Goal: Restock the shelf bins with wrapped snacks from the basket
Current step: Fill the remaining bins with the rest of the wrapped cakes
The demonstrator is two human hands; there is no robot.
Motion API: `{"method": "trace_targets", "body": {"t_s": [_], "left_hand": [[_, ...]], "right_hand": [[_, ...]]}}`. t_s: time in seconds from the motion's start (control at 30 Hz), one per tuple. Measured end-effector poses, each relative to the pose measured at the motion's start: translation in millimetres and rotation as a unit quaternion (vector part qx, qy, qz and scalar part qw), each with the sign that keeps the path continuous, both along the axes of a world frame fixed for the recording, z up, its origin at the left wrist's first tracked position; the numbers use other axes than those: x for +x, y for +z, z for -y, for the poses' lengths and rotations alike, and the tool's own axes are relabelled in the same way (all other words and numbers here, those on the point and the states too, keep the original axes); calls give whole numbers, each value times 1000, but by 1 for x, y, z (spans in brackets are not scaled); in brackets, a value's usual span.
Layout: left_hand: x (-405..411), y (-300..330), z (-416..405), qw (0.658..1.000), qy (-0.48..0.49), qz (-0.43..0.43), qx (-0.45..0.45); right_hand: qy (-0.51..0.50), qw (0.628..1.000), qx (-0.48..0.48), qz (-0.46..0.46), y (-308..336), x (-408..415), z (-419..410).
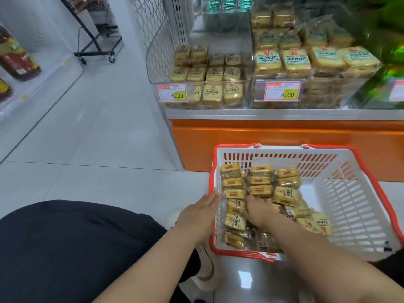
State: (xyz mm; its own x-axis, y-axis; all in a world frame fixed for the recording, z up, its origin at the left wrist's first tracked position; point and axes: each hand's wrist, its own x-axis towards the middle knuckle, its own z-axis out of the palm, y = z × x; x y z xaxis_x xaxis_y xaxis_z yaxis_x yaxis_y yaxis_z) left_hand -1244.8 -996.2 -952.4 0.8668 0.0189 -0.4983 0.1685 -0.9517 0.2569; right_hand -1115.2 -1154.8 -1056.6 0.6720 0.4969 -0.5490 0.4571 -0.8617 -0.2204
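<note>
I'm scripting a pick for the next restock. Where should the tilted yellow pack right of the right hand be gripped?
Probably across its two long sides, from above. The pack lies on top of the pile, face up and tilted, with open basket space to its right; the right hand is close on its left.

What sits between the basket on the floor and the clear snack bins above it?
In the head view, an orange shelf base panel topped by a grey shelf edge separates the basket from the clear bins; nothing else shows there.
</note>
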Motion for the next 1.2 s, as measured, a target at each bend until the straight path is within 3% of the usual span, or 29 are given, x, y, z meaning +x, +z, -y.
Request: {"method": "trace_targets", "body": {"t_s": [0.37,0.53,0.63,0.7,0.77,0.87,0.93,1.03,1.13,1.2], "left_hand": [[3,-8,-7,999,20,-11,-23],[5,-2,-7,1000,19,-4,-15],[4,3,-2,999,31,7,-32],[10,14,6,990,93,46,-92],[19,36,13,946,209,97,-228],[35,67,18,817,340,98,-455],[41,81,12,771,374,112,-504],[52,101,-11,789,360,101,-487],[62,128,-39,827,316,66,-460],[70,142,-57,853,286,61,-431]], "right_hand": [[-26,999,12,-25,6,-12,-10],[-183,947,246,-95,39,-21,5],[-230,910,329,-106,71,-29,8],[-240,892,374,-83,90,-34,8],[-246,873,416,-64,108,-41,4],[-239,856,457,-24,138,-55,-7],[-210,864,458,-14,157,-61,-12],[-176,877,445,-38,190,-57,-11],[-145,908,388,58,216,-46,-10],[-99,908,385,133,226,-40,-19]]}}
